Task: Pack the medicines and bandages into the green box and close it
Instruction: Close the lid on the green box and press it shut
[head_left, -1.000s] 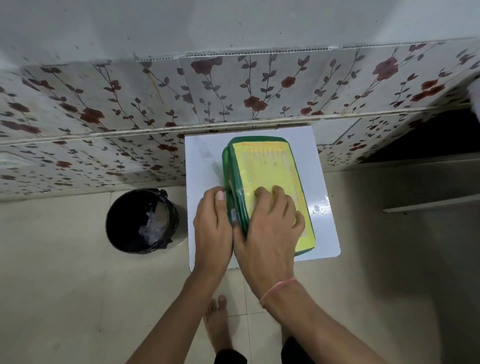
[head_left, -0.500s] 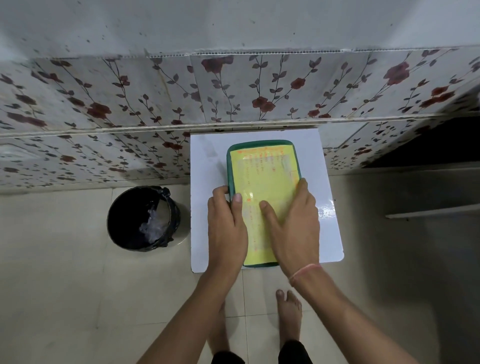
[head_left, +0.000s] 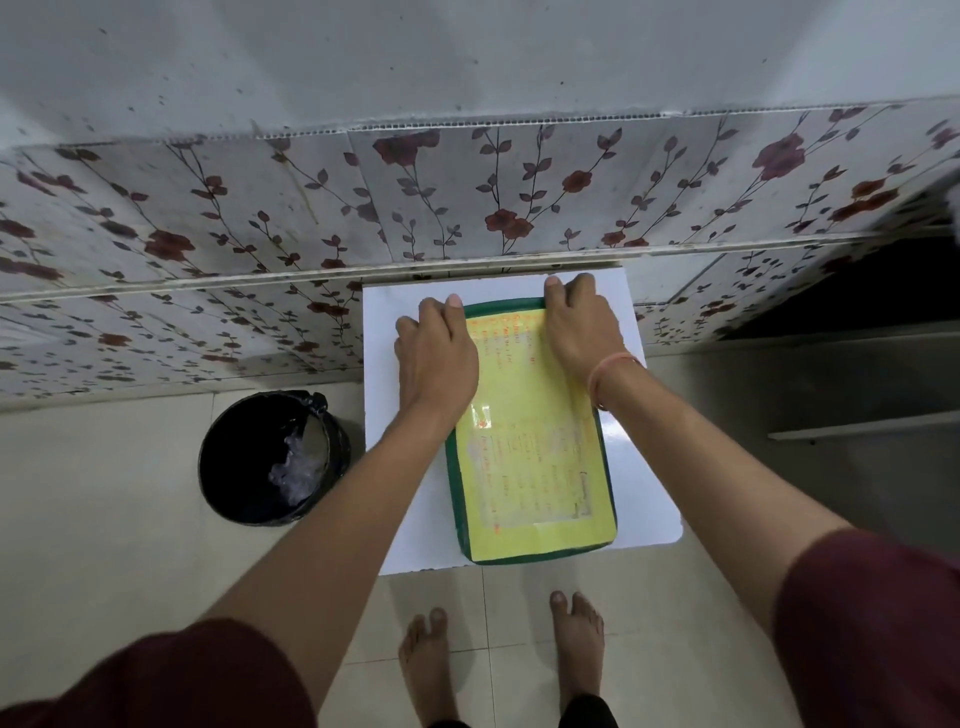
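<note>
Seemingly packed: the box (head_left: 530, 457) lies shut mid-frame, left hand (head_left: 436, 358) and right hand (head_left: 579, 325) spread flat, pressing its upper corners; only latching remains.

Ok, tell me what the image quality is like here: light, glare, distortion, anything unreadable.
Head view: dim, even indoor light with soft shadows; wide-angle bending curves the wall panels and stretches the forearms at the edges. A pale glare patch sits on the box lid's yellow label, whose orange print is too small to read. Both hands, left and right, look sharp.
</note>
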